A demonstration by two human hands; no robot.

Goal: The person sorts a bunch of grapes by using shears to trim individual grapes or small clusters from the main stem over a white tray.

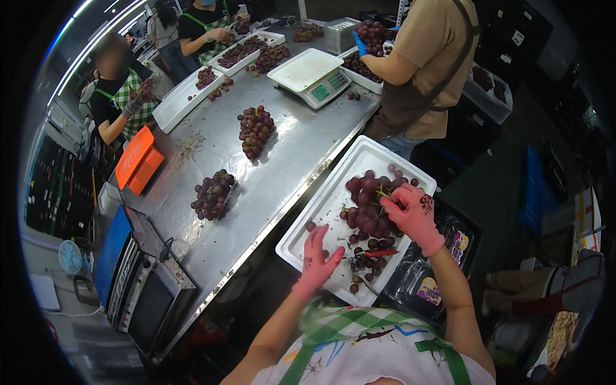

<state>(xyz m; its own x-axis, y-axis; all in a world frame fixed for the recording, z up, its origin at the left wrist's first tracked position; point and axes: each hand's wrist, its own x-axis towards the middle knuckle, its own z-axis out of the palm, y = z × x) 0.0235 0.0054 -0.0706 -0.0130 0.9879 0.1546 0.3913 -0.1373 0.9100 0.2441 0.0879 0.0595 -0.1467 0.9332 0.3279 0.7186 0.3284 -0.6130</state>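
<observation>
My right hand (413, 214), in a pink glove, pinches the green stem of a bunch of red grapes (368, 192) over a white tray (313, 211). My left hand (317, 262), gloved alike, is above the tray's near left side with its fingers apart and nothing in it. Between my hands, red-handled scissors (380, 253) lie among loose grapes (370, 269) in the tray. On the metal table beyond, one grape bunch (255, 131) lies farther off and another bunch (213, 195) sits nearer.
An orange plastic holder (139, 161) and a boxy machine (144, 284) stand along the table's left. A digital scale (313, 77) stands near the far right edge. Black trays with clear labelled packs (426, 279) are under my right forearm. Several co-workers handle grapes around the table (288, 139).
</observation>
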